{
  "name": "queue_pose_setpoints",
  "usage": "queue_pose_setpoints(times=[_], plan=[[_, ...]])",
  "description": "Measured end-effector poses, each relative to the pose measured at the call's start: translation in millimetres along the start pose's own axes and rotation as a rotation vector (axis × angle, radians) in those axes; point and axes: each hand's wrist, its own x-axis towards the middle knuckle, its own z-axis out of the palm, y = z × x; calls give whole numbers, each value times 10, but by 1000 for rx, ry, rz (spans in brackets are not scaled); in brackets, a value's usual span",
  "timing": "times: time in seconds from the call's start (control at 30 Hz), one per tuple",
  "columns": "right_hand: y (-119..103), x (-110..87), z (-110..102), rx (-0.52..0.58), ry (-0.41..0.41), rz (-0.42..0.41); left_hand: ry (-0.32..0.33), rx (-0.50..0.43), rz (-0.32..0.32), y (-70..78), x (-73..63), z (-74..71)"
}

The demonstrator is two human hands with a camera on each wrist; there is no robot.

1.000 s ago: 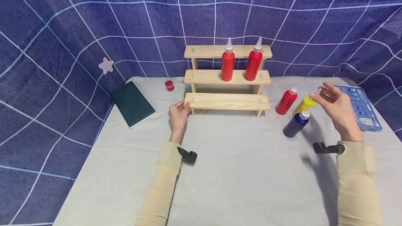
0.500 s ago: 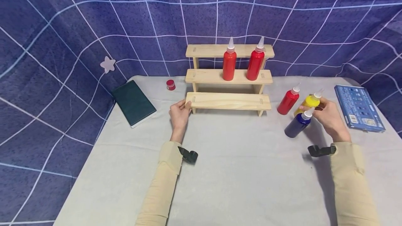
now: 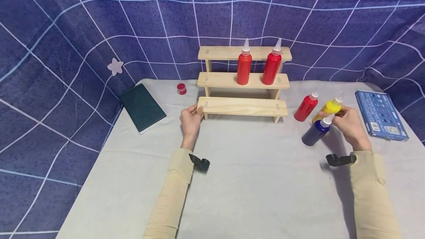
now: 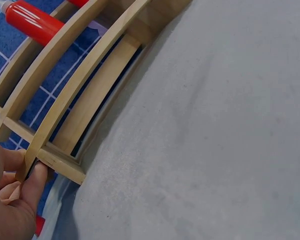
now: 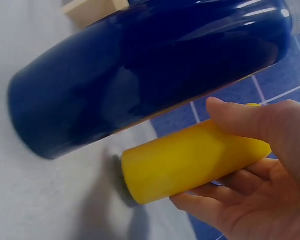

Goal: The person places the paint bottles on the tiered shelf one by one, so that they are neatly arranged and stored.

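Note:
My left hand (image 3: 191, 120) pinches the left end of the lowest board of a three-step wooden rack (image 3: 244, 106); thumb and fingers sit on either side of that board in the left wrist view. On the rack's middle step stand two red squeeze bottles (image 3: 244, 69) with white pointed nozzles. At the right, my right hand (image 3: 348, 124) grips a yellow squeeze bottle (image 5: 190, 160), thumb on one side and fingers on the other. A blue squeeze bottle (image 3: 315, 132) stands in front of it, partly covering it. Left of the yellow one is another red squeeze bottle (image 3: 306, 108).
A blue printed box (image 3: 382, 115) lies at the far right. Left of the rack are a small red-lidded jar (image 3: 181, 89) and a dark green book (image 3: 142, 108). A blue gridded curtain (image 3: 159, 17) with a star ornament (image 3: 115, 67) hangs behind the pale cloth-covered table (image 3: 252, 180).
My right hand has come down and left from beside the yellow squeeze bottle's nozzle and now grips its body. The left hand keeps its hold on the rack. The head view has shifted slightly.

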Motion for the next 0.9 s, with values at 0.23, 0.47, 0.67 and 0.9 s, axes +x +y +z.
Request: queue_pose_setpoints(times=[0.23, 0.47, 0.67, 0.9], plan=[[-244, -28, -83, -99, 33, 28, 3, -9, 0, 5, 2, 3], [-505, -99, -144, -62, 30, 22, 7, -7, 2, -3, 1, -2], [-683, -143, -183, -54, 41, -13, 3, -12, 5, -10, -2, 1], [-901, -190, -186, 34, 50, -69, -8, -28, 5, -16, 6, -1]])
